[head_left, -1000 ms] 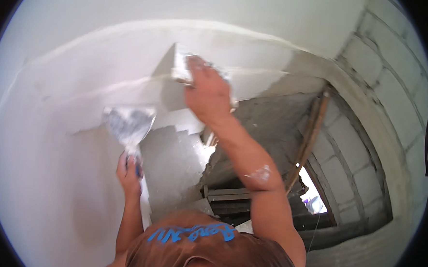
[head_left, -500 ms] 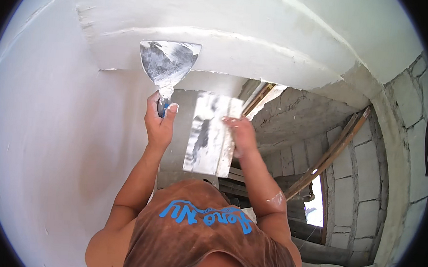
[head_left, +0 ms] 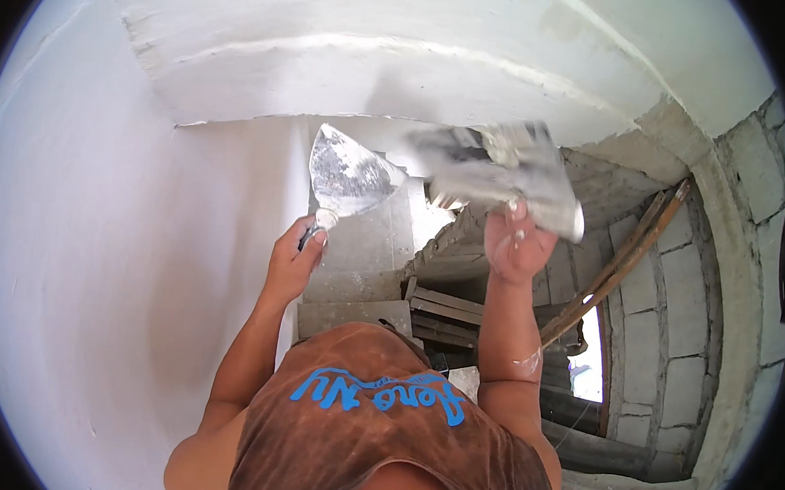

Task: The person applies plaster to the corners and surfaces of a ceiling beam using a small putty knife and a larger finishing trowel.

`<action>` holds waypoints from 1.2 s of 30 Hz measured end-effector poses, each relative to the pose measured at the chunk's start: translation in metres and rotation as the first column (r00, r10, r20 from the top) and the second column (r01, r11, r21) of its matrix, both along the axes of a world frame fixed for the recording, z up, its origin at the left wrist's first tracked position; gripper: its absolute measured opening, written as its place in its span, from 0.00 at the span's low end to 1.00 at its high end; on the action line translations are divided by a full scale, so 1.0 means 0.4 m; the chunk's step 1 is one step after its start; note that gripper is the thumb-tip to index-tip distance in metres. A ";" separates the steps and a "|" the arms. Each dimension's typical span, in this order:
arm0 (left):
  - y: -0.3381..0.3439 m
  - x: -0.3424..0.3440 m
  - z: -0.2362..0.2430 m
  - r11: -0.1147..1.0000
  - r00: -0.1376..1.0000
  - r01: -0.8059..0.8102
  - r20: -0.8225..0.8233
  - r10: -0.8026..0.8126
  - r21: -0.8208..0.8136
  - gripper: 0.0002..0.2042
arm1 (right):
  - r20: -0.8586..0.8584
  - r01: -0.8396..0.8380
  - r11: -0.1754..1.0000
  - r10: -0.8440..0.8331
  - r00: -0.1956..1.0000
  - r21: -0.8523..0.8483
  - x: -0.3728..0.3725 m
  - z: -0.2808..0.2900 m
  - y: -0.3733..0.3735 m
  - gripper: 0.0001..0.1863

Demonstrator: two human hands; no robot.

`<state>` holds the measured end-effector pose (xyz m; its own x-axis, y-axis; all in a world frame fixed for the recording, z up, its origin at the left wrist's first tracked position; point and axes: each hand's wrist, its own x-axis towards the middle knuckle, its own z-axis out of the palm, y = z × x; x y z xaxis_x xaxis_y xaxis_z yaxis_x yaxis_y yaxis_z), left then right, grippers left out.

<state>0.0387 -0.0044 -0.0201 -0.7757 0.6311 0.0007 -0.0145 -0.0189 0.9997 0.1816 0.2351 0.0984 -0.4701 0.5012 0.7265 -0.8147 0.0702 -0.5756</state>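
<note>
My left hand (head_left: 296, 256) is closed around the handle of a wide putty knife (head_left: 350, 174). Its flared blade is tilted to the right and smeared with white and grey plaster. To the right, my right hand (head_left: 519, 241) grips a rectangular plastering trowel (head_left: 511, 182), which is blurred by motion. White paste clings to the trowel and to the fingertips of that hand. The trowel's left end is close to the putty knife's blade; whether they touch I cannot tell. Both tools are just below the edge of the white plastered beam (head_left: 374, 80).
A smooth white wall (head_left: 81, 255) rises along my left. On the right, a wooden pole (head_left: 618, 261) leans against a grey block wall (head_left: 653, 347) beside a bright opening (head_left: 589, 353). Wooden boards (head_left: 447, 310) lie low behind my right forearm.
The trowel has swung up and right, turning from upright to crosswise. The putty knife has dropped slightly and moved right, its blade now tilting toward the trowel.
</note>
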 end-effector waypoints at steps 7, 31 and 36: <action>-0.015 0.051 0.077 0.978 0.971 0.142 0.173 -0.168 0.153 0.14 | 0.219 0.003 0.620 -0.282 0.934 0.785 0.025 -0.038 -0.035 0.20; -0.057 0.016 -0.020 0.940 0.954 0.299 -0.033 -0.298 0.165 0.20 | 0.640 0.100 0.682 0.613 0.464 -0.725 0.029 -0.163 0.053 0.17; -0.078 0.036 0.015 0.875 0.946 0.293 -0.250 -0.206 0.386 0.16 | 0.593 0.192 0.617 0.548 0.590 -0.763 0.040 -0.233 0.077 0.18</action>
